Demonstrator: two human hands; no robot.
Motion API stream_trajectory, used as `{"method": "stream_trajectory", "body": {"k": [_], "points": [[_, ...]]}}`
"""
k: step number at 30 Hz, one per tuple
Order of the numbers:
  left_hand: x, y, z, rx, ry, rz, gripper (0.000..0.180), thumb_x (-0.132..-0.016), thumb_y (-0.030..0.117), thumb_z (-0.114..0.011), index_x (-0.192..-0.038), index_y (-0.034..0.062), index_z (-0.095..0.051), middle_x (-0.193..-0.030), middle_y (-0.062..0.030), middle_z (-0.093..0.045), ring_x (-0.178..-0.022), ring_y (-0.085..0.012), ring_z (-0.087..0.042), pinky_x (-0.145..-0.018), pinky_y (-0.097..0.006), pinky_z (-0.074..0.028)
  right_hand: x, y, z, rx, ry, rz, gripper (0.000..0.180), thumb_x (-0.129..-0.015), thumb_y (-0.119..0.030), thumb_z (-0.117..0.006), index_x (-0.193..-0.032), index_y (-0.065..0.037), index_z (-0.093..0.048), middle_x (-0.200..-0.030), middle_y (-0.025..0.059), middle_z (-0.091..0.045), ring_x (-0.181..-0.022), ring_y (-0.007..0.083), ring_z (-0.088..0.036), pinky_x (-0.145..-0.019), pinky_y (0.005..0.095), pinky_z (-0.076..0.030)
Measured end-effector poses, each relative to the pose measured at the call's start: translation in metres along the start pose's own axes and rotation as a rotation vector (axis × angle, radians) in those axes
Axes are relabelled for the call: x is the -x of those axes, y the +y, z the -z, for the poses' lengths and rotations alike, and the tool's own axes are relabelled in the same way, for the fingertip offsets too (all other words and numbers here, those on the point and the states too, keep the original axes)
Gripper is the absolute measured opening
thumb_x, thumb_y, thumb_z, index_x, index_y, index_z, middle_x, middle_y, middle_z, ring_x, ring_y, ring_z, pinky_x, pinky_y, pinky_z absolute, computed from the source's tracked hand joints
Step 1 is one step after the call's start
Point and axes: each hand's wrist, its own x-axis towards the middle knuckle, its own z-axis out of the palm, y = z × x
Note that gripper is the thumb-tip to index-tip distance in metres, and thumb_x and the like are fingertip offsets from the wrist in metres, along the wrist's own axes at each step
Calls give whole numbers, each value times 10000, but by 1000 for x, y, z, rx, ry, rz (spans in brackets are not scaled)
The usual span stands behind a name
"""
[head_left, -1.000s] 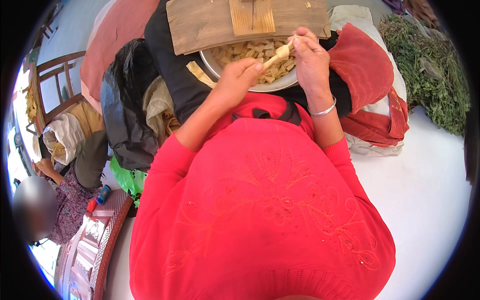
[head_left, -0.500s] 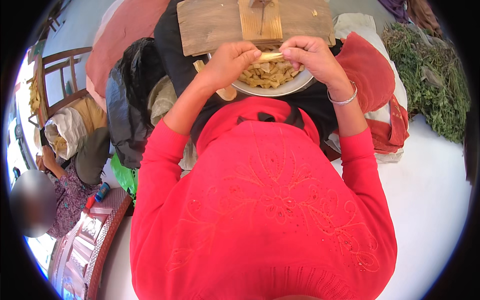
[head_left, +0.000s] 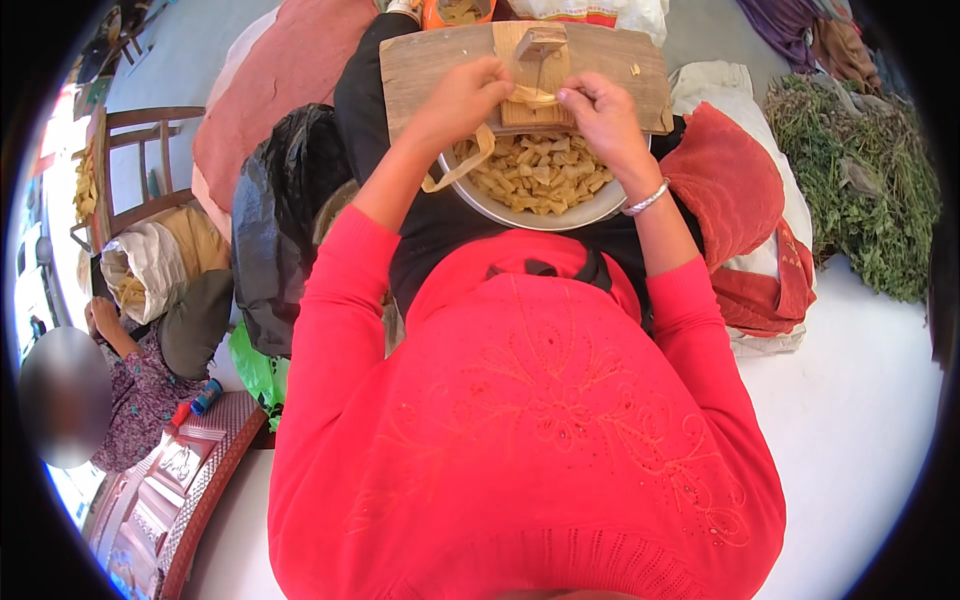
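A long pale yellow strip (head_left: 533, 97) runs between my hands, over a wooden board (head_left: 430, 65). My left hand (head_left: 472, 95) pinches one side, and a loose end of the strip curls down below that wrist. On the other side, my right hand (head_left: 598, 105) grips the strip between thumb and fingers. Just beyond the strip, a small wooden block (head_left: 541, 42) stands on the board with a thin dark piece below it; whether the strip touches that piece I cannot tell. Under the board's near edge sits a metal bowl (head_left: 560, 221) full of short, cut yellowish pieces (head_left: 540, 175).
A black plastic bag (head_left: 275, 240) lies to the left, a red cloth (head_left: 725, 165) to the right. Farther right is a heap of green plants (head_left: 850, 180). An orange container (head_left: 458, 12) stands beyond the board. Another person (head_left: 150, 400) sits at far left near a white sack (head_left: 140, 270).
My hands have gone from above the bowl to over the board, close to the wooden block, still holding a strip. More of the board and bowl now shows.
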Motion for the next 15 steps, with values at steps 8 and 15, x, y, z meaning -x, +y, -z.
{"method": "stream_trajectory", "body": {"k": [8, 15], "points": [[25, 4, -11, 56, 66, 116, 77, -887, 96, -532, -861, 40, -578, -678, -4, -560, -579, -81, -476, -540, -231, -400, 25, -28, 7, 557, 226, 558, 83, -836, -177, -618, -818, -99, -637, -768, 84, -639, -781, 266, -616, -730, 388, -463], [46, 47, -33, 548, -222, 373, 229, -951, 258, -507, -912, 49, -591, -633, 35, -498, -532, -59, -452, -482, -206, -395, 37, -41, 3, 509, 52, 123, 142, -849, -235, -601, -795, -109, -639, -729, 93, -626, -679, 307, -615, -592, 414, -474]]}}
